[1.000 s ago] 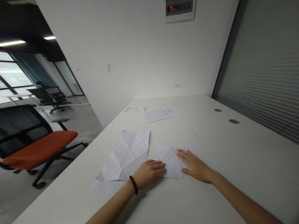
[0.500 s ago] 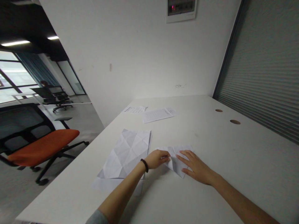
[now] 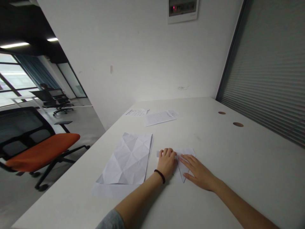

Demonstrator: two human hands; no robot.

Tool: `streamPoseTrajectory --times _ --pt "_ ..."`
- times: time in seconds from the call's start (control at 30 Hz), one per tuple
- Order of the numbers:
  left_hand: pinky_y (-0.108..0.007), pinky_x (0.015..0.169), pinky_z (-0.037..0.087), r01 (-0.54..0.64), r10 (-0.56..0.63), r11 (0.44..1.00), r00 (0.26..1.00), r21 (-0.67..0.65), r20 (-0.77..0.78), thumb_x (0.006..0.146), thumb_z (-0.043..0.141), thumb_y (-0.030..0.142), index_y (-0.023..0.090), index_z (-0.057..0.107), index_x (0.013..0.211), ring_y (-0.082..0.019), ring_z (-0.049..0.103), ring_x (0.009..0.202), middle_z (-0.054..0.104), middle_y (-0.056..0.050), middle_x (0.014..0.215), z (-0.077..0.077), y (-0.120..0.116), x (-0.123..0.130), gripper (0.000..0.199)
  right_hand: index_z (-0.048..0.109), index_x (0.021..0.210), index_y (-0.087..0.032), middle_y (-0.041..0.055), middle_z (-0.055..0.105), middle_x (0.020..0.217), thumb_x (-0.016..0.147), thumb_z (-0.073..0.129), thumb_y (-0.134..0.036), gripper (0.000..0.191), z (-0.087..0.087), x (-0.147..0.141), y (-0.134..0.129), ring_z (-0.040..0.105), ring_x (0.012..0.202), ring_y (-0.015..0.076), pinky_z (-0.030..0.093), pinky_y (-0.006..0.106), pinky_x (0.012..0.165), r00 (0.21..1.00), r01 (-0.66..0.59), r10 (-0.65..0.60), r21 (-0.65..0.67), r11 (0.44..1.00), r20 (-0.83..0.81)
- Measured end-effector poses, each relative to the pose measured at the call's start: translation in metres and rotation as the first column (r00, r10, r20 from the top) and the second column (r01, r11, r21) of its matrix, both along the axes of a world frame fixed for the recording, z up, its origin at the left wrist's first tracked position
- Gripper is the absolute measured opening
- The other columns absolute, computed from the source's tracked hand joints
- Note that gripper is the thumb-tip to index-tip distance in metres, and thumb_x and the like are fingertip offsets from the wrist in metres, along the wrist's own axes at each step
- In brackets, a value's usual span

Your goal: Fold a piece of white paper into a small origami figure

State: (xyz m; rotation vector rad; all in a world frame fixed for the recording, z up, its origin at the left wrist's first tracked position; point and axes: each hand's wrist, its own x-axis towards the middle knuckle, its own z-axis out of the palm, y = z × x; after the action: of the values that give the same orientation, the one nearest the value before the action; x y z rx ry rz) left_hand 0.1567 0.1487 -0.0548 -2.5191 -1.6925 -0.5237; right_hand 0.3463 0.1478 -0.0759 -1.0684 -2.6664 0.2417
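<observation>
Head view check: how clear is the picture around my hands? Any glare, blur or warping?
Head view: the left hand and right hand look fairly sharp, with soft shadows; the folded paper and creased paper sheet show low contrast against the white table; the windows are overexposed; the wide lens tilts the room.

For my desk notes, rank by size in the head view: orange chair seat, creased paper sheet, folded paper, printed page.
1. Orange chair seat
2. Creased paper sheet
3. Printed page and folded paper: too alike to rank; the folded paper is partly hidden.

Left hand (image 3: 167,163) and right hand (image 3: 198,174) press folded paper (image 3: 187,152).
</observation>
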Motion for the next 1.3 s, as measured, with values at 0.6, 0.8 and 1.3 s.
streamPoseTrajectory --times 0.6,0.8,1.3 --pt "-0.047 0.102 0.02 0.186 -0.195 0.975 0.979 -0.125 -0.063 0.086 0.035 0.047 0.013 0.03 0.131 -0.03 0.025 0.125 0.033 -0.013 0.135 -0.009 -0.038 -0.007 0.057 0.03 0.135 -0.019 0.0089 0.026 0.142 0.087 0.032 -0.048 0.056 -0.007 -0.011 -0.009 0.018 0.13 0.0231 0.02 0.044 0.106 0.994 0.104 -0.106 0.048 0.993 0.041" --pt "-0.052 0.102 0.013 0.229 -0.249 0.958 0.963 -0.173 -0.102 0.085 0.023 0.058 0.009 0.019 0.136 -0.033 0.009 0.13 0.017 -0.016 0.142 -0.012 -0.044 -0.012 0.071 0.023 0.137 -0.016 0.0087 0.021 0.143 0.089 0.027 -0.045 0.056 -0.012 -0.006 -0.007 0.014 0.132 0.0205 0.02 0.04 0.106 0.992 0.115 -0.117 0.058 0.992 0.05" --pt "-0.037 0.098 0.03 0.222 -0.225 0.969 0.974 -0.111 -0.015 0.085 0.043 0.019 0.024 0.045 0.119 -0.019 0.042 0.11 0.049 -0.004 0.119 0.0 -0.039 -0.022 0.034 0.05 0.12 -0.019 0.0135 0.054 0.116 0.081 0.044 -0.045 0.048 0.018 -0.017 -0.021 0.047 0.104 0.0293 0.041 0.045 0.083 0.966 0.251 -0.254 0.087 0.964 0.035"
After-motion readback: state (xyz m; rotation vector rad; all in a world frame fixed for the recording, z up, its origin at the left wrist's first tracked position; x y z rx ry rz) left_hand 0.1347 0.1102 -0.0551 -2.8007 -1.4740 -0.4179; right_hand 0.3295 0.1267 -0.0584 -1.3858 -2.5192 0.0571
